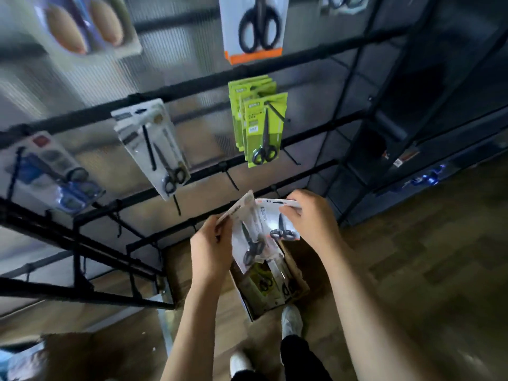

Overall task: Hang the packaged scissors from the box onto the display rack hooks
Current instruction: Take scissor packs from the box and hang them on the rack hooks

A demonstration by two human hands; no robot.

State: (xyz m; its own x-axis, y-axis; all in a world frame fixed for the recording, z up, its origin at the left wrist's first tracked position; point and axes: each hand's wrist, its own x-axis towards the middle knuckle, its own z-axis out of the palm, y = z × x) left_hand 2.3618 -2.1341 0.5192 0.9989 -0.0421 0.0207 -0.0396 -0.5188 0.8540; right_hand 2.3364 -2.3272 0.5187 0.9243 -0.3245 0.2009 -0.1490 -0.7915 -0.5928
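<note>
While more packs lie in the box (295, 270) on the floor, left hand (211, 250) and right hand (312, 220) each pinch a scissors pack (251, 240) below the rack (192, 86) hooks.

The display rack (192, 86) is black all over, bars and hooks alike, against a pale grey ribbed back panel (176, 59). Lime-green packs (264, 127) carry black-handled scissors, with small white labels near the top. Above them a white card (254, 26) ends in an orange strip and shows black scissors. To the left a white-and-grey pack (154, 144) holds dark scissors, and further left the blister pack (52, 174) is blue with a red tag. The two packs in hand (258, 229) are white with orange corners and black scissors. The box (295, 270) is brown cardboard, the floor (412, 257) brown wood-patterned planks, the shoes (292, 320) white.
</note>
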